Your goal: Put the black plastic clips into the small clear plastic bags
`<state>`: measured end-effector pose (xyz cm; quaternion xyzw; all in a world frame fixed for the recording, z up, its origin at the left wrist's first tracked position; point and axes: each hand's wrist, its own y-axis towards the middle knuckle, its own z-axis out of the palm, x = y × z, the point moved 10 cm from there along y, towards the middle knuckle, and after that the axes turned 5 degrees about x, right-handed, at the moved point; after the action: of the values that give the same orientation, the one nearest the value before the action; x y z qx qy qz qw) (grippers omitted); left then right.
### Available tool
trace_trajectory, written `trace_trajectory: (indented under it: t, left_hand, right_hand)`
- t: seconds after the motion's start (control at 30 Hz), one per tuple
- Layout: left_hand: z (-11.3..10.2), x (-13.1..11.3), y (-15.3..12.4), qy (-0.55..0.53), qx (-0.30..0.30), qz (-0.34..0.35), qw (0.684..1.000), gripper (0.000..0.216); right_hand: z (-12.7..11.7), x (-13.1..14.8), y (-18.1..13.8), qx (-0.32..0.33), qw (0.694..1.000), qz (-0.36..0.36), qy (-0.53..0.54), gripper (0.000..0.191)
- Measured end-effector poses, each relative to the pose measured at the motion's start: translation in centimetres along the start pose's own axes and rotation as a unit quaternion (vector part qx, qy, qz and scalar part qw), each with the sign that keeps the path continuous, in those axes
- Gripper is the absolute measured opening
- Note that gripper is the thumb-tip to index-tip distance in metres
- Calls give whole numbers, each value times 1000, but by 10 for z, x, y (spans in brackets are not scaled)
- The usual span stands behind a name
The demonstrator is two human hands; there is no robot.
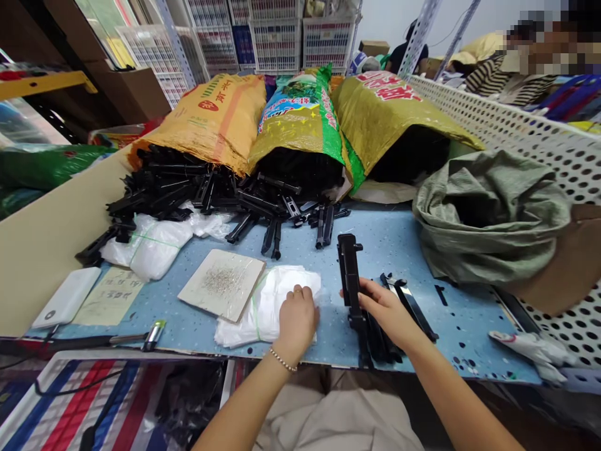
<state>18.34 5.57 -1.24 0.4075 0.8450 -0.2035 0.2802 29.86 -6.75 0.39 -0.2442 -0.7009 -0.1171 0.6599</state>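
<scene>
My right hand [387,307] is closed around a long black plastic part [349,269], which stands nearly upright above the blue tabletop. Beneath that hand lie more black parts [413,310], some with shiny metal strips. My left hand [299,316], wearing a beaded bracelet, has its fingers curled onto the right edge of a stack of thin white plastic bags [277,291]. The fingertips press at the bags and are partly hidden. A green band crosses the stack, and a square beige board [221,283] with brown specks rests partly on its left side.
Open sacks, one orange [211,119], one green and gold [300,125], one gold [389,113], spill black parts [173,181] at the back. A grey-green cloth bag [488,219] stands right. A hammer [153,335], white device [68,297] and bag bundle [154,244] lie left.
</scene>
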Motion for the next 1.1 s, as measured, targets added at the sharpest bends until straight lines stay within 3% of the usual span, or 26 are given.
trace_trajectory:
  t: [0.23,0.43,0.63,0.8,0.97,1.1]
  left_hand:
    - [-18,55,11,-165,35,-33,985,21]
    - [-13,59,9,-280,16,-60,958,28]
    - [-40,74,3,-388,14,-58,920,33]
    - [-41,83,1,-393,-35,-74,916,30]
    - [-23,64,2,-391,-23,-61,918,24]
    - [-33,67,-3,-420,-6,-50,906,21]
  right_hand:
    - [41,-28,-15,37,967,95,234,33]
    - [99,-32,11,121,937,127,302,36]
    - [90,-47,29,58,942,150,296,34]
    - [74,-27,16,10,951,94,294,35]
    - [102,-19,6,97,937,117,314,30]
    - [98,-35,15,73,931,132,333,34]
